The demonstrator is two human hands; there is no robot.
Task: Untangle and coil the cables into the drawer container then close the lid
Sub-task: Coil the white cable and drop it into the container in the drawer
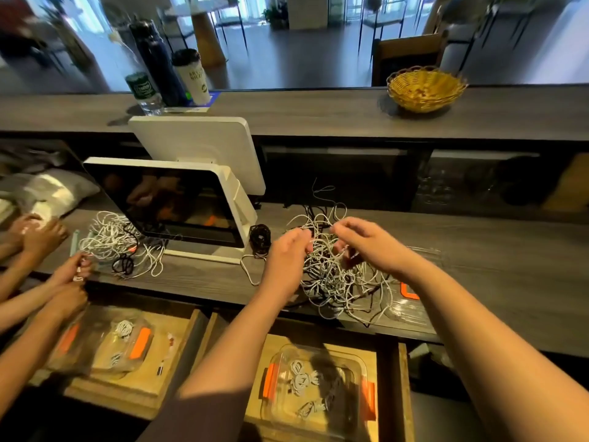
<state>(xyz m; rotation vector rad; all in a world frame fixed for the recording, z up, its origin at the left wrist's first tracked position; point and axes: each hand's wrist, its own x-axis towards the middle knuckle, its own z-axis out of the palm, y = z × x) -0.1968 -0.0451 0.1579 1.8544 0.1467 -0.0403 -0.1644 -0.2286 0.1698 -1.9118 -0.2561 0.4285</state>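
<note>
Head view: both hands' fingers pinch the cable tangle [338, 275] beside the monitor [178, 208], lid [411, 301] underneath.

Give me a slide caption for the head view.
Left hand and right hand pick at the tangled cables on the counter, above the open container in the drawer.

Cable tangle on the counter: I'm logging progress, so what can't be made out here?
- Head view: cable tangle: strand count, too knotted.
- Lid: mostly under the tangle.
- Drawer container: contents shadowed by the left hand's arm.
- Right hand fingers: blurred.
</note>
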